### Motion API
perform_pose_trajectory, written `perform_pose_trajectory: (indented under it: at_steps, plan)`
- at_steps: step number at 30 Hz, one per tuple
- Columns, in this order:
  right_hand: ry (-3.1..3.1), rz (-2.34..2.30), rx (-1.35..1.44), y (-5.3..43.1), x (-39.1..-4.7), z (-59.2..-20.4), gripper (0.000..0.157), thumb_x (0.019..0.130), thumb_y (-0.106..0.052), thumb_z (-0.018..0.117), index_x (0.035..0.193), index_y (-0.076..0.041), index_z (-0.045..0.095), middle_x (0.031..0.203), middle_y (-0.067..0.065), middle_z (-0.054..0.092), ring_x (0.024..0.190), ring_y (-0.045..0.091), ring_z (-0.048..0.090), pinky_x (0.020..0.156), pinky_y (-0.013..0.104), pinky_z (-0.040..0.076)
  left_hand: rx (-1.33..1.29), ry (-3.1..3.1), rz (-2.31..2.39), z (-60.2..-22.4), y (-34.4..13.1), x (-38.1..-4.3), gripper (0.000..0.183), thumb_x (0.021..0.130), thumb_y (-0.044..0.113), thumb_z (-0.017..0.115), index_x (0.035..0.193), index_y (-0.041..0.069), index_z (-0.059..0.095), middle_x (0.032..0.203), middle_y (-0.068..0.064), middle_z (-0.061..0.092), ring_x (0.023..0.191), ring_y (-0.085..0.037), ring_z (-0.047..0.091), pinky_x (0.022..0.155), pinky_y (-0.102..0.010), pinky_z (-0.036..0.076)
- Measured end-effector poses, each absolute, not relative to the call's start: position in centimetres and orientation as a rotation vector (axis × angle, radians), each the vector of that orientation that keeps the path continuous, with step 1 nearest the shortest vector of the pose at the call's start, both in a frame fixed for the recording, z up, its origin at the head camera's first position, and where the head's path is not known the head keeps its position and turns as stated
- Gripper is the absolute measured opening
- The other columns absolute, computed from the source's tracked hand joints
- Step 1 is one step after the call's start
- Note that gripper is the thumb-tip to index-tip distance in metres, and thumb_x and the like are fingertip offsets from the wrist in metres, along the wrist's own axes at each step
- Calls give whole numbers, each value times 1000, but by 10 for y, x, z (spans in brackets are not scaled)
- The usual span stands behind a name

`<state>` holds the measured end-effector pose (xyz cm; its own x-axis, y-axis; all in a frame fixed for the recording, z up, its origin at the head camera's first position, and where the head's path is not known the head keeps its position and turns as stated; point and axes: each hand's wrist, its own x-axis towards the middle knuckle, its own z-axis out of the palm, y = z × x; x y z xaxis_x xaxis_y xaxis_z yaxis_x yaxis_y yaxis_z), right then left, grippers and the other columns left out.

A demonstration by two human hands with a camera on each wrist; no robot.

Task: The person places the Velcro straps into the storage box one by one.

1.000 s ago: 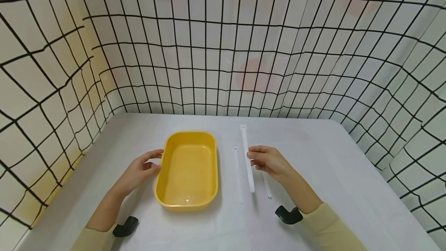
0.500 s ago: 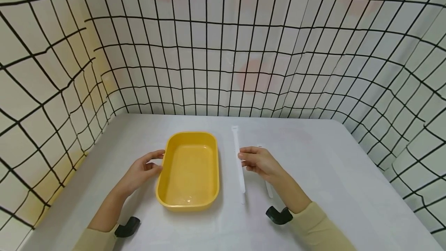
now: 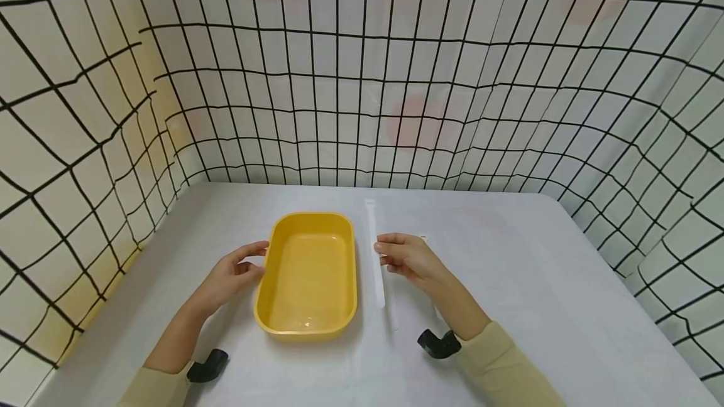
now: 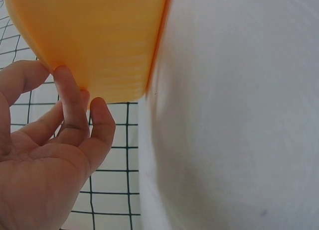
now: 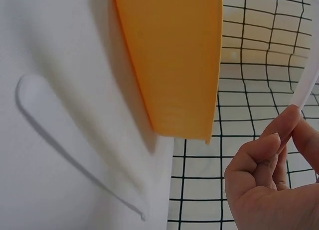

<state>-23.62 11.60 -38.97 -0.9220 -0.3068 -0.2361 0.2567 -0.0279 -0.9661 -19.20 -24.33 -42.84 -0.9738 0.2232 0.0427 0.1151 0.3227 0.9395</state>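
A yellow rectangular tray [image 3: 305, 333] with rounded corners stands on the white table. At its left side, my left hand [image 3: 229, 278] touches the outer wall and rim with its fingertips; the left wrist view shows the fingers loosely bent under the rim [image 4: 45, 65]. My right hand [image 3: 410, 259] pinches a long white flat strap [image 3: 376, 269] with a slotted head between thumb and fingers, held up beside the tray's right wall. Another white strap [image 5: 65, 145] lies flat on the table, its rounded end plain in the right wrist view.
Mostly hidden behind the right hand and forearm, a further white strap shows its slotted head [image 3: 424, 238]. A black wire grid [image 3: 362, 86] over white sheeting encloses the table [image 3: 509, 256] at back and sides. Black wrist camera mounts [image 3: 208, 366] sit at both cuffs.
My right hand has carried the held strap leftward, past the strap lying on the table and closer to the tray. The left hand stays at the tray's left side.
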Motion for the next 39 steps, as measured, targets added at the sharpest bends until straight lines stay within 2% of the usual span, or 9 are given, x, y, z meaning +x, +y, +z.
perform_pose_trajectory:
  at_steps: [4, 16, 27, 39]
  plan:
    - [1838, -2030, -57, 109, -237, -388, 22, 92, -5, 64, 112, 5, 59, 86, 5, 63, 66, 12, 61, 60, 20, 48, 327, 2471, 1750, -429, -243, -193, 55, 93, 8, 64, 142, -2, 43, 133, -24, 47, 85, -21, 60, 79, -20, 50]
    - [1778, -2058, -55, 91, -237, -392, 16, 91, -4, 65, 106, 1, 62, 82, 3, 63, 67, 13, 61, 61, 21, 48, 348, 2465, 1757, -429, -244, -195, 55, 93, 7, 64, 142, -3, 43, 133, -24, 47, 86, -21, 60, 79, -21, 50]
    - [1717, -2092, -82, 70, -236, -392, 22, 91, -1, 64, 112, 6, 59, 81, 2, 64, 66, 13, 60, 65, 23, 51, 332, 2486, 1743, -427, -244, -196, 55, 93, 9, 64, 142, -3, 43, 132, -24, 47, 87, -22, 60, 79, -21, 50]
    - [1632, -2166, -102, 46, -233, -396, 6, 92, 0, 62, 97, -2, 64, 81, 4, 62, 69, 14, 59, 67, 23, 52, 326, 2475, 1750, -430, -244, -193, 55, 92, 10, 65, 142, -2, 43, 133, -24, 47, 87, -22, 61, 80, -20, 50]
